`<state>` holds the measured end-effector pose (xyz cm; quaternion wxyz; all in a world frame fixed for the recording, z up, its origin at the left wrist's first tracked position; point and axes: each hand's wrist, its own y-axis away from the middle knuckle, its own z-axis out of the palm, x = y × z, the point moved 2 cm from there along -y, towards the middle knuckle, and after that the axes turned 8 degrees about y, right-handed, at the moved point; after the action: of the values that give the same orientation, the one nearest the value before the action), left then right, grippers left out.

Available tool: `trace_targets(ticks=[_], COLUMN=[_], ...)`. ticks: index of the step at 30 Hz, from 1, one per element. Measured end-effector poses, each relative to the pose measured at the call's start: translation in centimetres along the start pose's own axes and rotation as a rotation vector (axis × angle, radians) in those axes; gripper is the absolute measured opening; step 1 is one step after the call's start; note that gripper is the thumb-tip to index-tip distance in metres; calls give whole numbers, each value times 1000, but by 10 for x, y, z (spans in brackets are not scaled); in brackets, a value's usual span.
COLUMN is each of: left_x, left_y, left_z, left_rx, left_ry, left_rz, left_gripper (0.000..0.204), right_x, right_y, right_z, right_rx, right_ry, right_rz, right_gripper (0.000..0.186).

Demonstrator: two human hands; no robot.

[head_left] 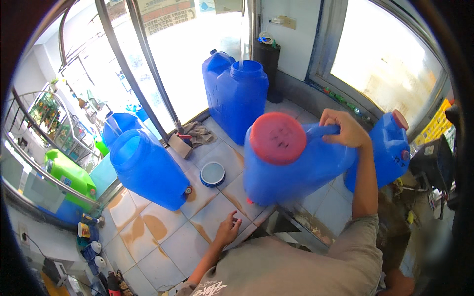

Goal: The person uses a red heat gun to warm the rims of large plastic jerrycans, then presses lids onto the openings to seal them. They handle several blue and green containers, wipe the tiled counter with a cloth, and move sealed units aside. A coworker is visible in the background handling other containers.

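My right hand (343, 129) is wrapped round the handle of a blue water jug (276, 180) with a wide red cap (278, 138). The jug is smeared a little by motion; whether its base touches the floor I cannot tell. My left hand (228, 229) is empty with its fingers apart, low in front of me. Beyond it a round blue-rimmed lid (213, 173) lies on the tiles. To the left stands an uncapped blue jug (153, 170). At the far side, another uncapped blue jug (237, 103) has a clear vertical stream or tube at its mouth.
Another blue jug (382, 153) with a red cap stands at the right. A grey rag (198, 134) and small cardboard box (180, 145) lie by the metal door frame. A black cylinder (266, 69) is in the far corner. Brown patches mark the tiled floor (190, 246).
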<state>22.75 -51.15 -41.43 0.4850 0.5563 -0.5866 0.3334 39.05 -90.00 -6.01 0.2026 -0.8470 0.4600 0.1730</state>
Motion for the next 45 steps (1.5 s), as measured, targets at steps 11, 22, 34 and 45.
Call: trace_targets(ticks=[11, 22, 34, 45], left_x=[-68, -177, -149, -264], left_y=[71, 268, 450, 721], left_z=[-14, -84, -238, -509], left_rx=[158, 614, 1312, 1374], left_ry=[-264, -33, -273, -912], left_rz=[-227, -614, -356, -578], left_gripper=[45, 44, 32, 23], right_x=[-125, -286, -523, -557], right_y=[-37, -67, -155, -104], right_z=[70, 190, 328, 348], right_rx=[-93, -248, -346, 160], right_ry=[86, -91, 87, -11], right_rz=[-509, -802, -1180, -774], right_gripper=[40, 43, 50, 100])
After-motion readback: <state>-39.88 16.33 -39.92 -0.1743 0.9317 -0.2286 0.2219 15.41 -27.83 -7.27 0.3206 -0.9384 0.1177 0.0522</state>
